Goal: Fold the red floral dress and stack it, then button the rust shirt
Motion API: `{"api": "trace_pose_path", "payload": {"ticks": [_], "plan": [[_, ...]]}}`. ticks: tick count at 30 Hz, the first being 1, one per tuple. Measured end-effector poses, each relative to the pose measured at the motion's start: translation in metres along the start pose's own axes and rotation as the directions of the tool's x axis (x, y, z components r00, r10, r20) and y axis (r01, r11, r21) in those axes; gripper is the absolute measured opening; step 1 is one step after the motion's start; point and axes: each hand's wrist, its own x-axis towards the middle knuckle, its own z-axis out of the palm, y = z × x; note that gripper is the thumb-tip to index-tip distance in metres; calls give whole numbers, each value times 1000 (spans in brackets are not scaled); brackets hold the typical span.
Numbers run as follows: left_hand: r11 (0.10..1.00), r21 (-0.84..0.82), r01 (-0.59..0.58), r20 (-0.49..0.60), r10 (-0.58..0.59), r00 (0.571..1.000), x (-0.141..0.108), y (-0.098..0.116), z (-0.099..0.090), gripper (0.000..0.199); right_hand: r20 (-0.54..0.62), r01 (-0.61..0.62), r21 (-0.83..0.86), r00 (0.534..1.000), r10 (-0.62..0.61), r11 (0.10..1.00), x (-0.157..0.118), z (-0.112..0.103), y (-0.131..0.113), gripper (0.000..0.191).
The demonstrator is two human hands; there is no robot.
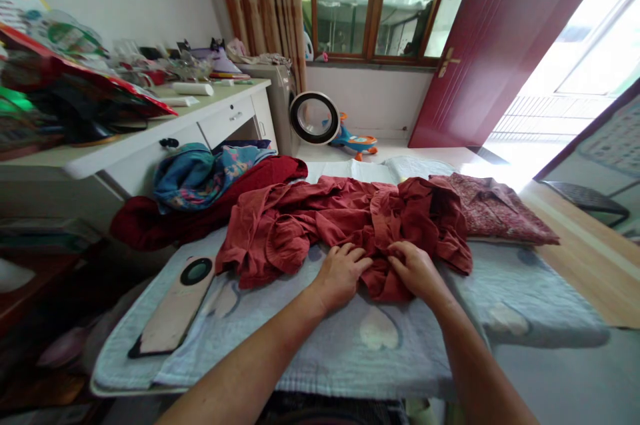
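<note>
A crumpled rust-red garment with gathered cuffs lies across the table covered by a pale blue cloth with heart shapes. My left hand rests at the garment's near edge, its fingers curled into the fabric. Just to its right, my right hand pinches a fold of the same garment. Cloth hides the fingertips of both hands. Beyond my right hand, a folded patterned red garment touches the rust-red one.
A phone lies face down at the table's left. Dark red cloth and blue floral fabric are heaped at the far left. A cluttered white desk stands behind them. A washing machine and red door are farther back.
</note>
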Motion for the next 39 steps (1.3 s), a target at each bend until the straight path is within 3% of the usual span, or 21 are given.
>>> {"api": "trace_pose_path", "payload": {"ticks": [4,7,9,11,13,14,16,18,20,23,26,28,32,34,37,39], "plan": [[996,-69,50,81,-44,996,10,6,-22,29,-163,-127,334,968,190,934,21,-26,-13,24],[915,-396,82,120,-37,992,15,9,-47,33,-289,-80,638,897,335,766,39,-45,-27,30],[709,-701,78,127,17,992,15,9,-58,37,-365,22,755,845,392,655,50,-51,-36,31],[428,-895,127,153,27,988,14,8,-60,40,-406,89,781,825,393,618,58,-49,-40,32],[257,-936,241,239,-39,970,11,2,-52,38,-372,77,748,871,321,659,63,-40,-38,37],[244,-920,306,296,-81,952,8,-3,-45,35,-323,45,704,909,263,709,63,-32,-36,40],[331,-855,400,371,-149,917,3,-12,-31,26,-179,-28,526,974,142,850,61,-12,-27,48],[438,-802,406,361,-187,914,-3,-22,-22,21,-41,-65,196,996,75,978,54,11,-17,49],[480,-781,399,331,-223,917,-11,-30,-23,19,98,-64,-133,992,77,989,46,32,-7,49],[389,-804,450,360,-283,889,-25,-37,-33,28,159,-39,-364,982,104,931,39,52,4,50],[253,-837,485,425,-257,868,-41,-40,-42,49,99,-27,-365,993,68,931,39,54,4,48],[258,-840,478,434,-209,876,-50,-38,-43,56,32,12,-288,999,-3,958,37,45,-3,42],[337,-816,470,430,-190,883,-59,-29,-43,34,-157,85,-144,982,-107,986,12,12,-33,26],[282,-853,438,387,-221,895,-56,-25,-44,23,-181,63,-146,979,-89,987,-11,-2,-49,28],[33,-957,288,264,-311,913,-44,-25,-47,26,28,34,-187,999,-30,982,-46,-8,-64,38],[-99,-979,176,201,-413,888,-35,-29,-48,31,118,-4,-230,993,32,973,-61,0,-66,31]]}}
